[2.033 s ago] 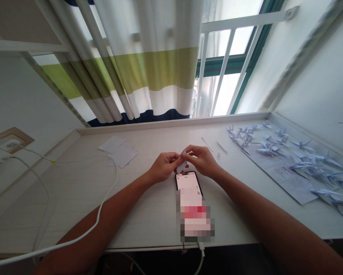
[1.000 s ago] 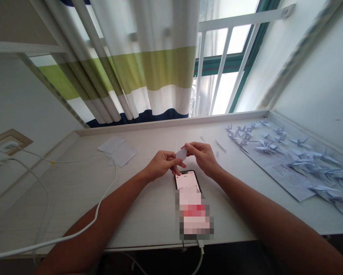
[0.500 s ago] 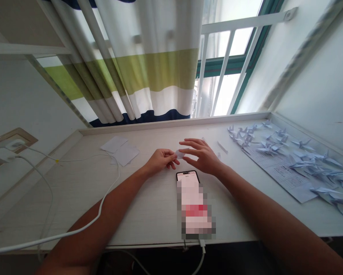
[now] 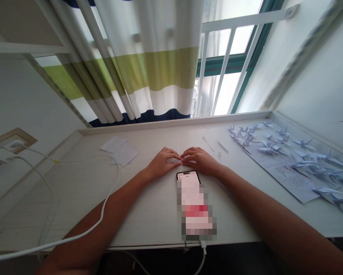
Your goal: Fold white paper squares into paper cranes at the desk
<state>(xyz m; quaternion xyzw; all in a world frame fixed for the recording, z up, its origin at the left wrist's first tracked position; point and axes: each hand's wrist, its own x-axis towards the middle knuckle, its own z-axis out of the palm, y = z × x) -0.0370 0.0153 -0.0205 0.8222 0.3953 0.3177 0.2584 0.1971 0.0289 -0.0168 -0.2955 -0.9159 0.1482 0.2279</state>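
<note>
Just beyond the phone, my left hand (image 4: 162, 163) and my right hand (image 4: 202, 160) meet fingertip to fingertip. Between them is a small piece of white folded paper (image 4: 175, 161), mostly covered by the fingers. Thumb and fingers of each hand are closed in a pinch on it, low over the desk. How the paper is folded cannot be made out. A phone (image 4: 193, 198) lies face up right in front of my hands, its screen lit and partly blurred out.
White paper sheets (image 4: 126, 153) lie on the desk at left. Narrow paper strips (image 4: 223, 147) are right of my hands. Many folded paper cranes (image 4: 270, 147) stand at right, some on a printed sheet (image 4: 286, 177). A white cable (image 4: 102, 210) crosses my left forearm.
My right hand has come down and in, from spread fingers to a pinch on the paper. My left hand has shifted slightly right, and the fingertips now meet.
</note>
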